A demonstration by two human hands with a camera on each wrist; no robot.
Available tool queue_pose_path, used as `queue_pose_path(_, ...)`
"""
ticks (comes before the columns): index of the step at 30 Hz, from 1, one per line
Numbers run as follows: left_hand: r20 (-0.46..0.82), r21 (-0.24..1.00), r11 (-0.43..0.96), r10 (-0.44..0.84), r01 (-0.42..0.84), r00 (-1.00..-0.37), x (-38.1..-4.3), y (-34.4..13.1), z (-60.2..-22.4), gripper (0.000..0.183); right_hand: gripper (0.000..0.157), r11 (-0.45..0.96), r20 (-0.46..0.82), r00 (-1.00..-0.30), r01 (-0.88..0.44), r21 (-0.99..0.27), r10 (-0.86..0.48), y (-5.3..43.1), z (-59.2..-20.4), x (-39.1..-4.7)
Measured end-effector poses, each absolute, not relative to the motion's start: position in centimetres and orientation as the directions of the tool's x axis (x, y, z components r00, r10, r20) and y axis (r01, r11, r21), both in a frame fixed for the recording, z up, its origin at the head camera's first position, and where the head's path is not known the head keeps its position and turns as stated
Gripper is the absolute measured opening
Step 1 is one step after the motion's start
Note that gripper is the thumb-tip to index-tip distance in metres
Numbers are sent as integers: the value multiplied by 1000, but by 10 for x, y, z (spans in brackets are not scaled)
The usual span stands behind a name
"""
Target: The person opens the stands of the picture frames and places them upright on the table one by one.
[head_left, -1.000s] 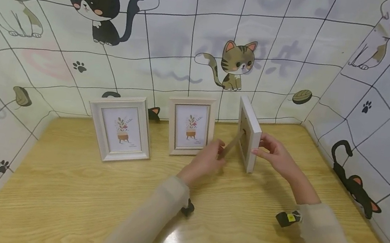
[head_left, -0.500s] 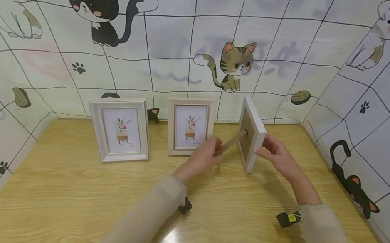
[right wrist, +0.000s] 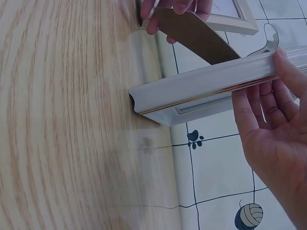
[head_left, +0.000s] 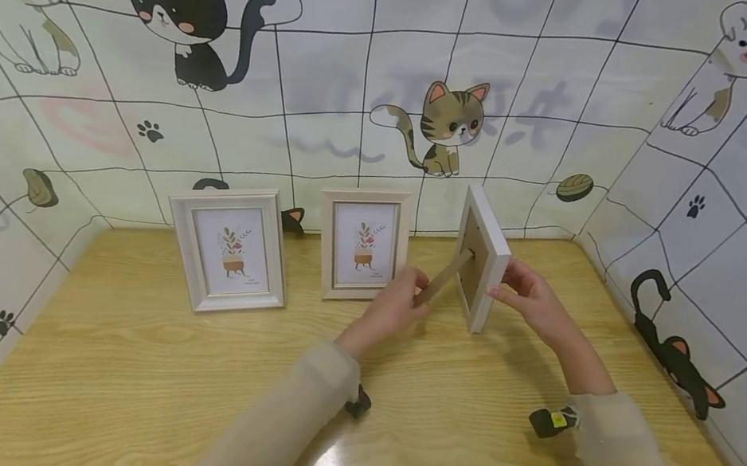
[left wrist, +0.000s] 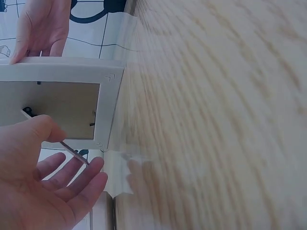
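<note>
A white picture frame (head_left: 483,269) stands upright on the table at the right, turned edge-on with its brown back facing left. My right hand (head_left: 537,302) holds its right side edge, thumb on one face and fingers on the other in the right wrist view. From the frame's back juts a flat brown stand leg (head_left: 443,278), swung outward. My left hand (head_left: 394,306) pinches the free end of this leg (left wrist: 74,152) between thumb and fingers. Just behind the left hand is a cream picture frame (head_left: 363,248), its lower right corner partly hidden.
A second white picture frame (head_left: 229,250) with the same potted-plant print stands at the left. All three stand along the back of the wooden table (head_left: 177,381). White sheets with cat drawings and grid lines form the wall (head_left: 344,43) behind and at both sides.
The held picture frame has turned slightly, its top shifting right, so more of its back shows. The left hand has moved slightly and keeps its pinch on the stand leg.
</note>
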State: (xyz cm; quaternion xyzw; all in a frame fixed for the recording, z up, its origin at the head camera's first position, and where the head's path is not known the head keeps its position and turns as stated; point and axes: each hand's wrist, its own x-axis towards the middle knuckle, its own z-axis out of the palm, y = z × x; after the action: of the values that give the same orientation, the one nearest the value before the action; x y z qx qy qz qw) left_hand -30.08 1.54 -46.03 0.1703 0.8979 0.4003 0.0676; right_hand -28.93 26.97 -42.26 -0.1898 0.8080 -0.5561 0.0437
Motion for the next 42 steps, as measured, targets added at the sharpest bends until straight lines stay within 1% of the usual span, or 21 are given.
queue_pose_path(8,-21,782,584,376,219,-926,-297,10,-461,49,58,317,142,-927,-258,-913,-347,268,-425,-290)
queue_pose_path(11,-18,776,586,389,232,-921,-296,5,-457,52,57,317,149,-926,-265,-910,-347,268,-424,-290)
queue_pose_path(13,-2,765,590,403,258,-915,-295,4,-453,51,56,312,160,-923,-276,-909,-349,269,-424,-290)
queue_pose_path(16,27,703,633,432,325,-901,-292,5,-451,41,55,299,171,-921,-283,-911,-350,269,-425,-290)
queue_pose_path(19,67,600,674,494,431,-867,-289,9,-450,32,55,292,176,-921,-285,-913,-348,268,-425,-290)
queue_pose_path(21,87,546,680,534,489,-841,-287,12,-450,31,56,298,171,-922,-281,-912,-347,268,-425,-290)
queue_pose_path(23,103,522,679,550,516,-829,-286,15,-449,35,55,300,171,-921,-283,-911,-349,268,-425,-290)
queue_pose_path(25,106,530,681,538,505,-836,-285,18,-448,39,56,301,172,-921,-284,-910,-350,267,-425,-290)
queue_pose_path(28,107,577,675,496,460,-862,-285,23,-448,45,55,295,178,-920,-287,-911,-348,267,-424,-290)
queue_pose_path(32,86,634,672,431,383,-898,-289,30,-452,48,49,276,193,-915,-299,-913,-353,265,-424,-290)
queue_pose_path(36,73,673,657,398,339,-915,-294,34,-457,43,45,271,198,-911,-306,-912,-363,263,-425,-290)
queue_pose_path(42,72,694,649,368,311,-927,-296,34,-458,33,50,289,208,-909,-321,-902,-362,265,-426,-291)
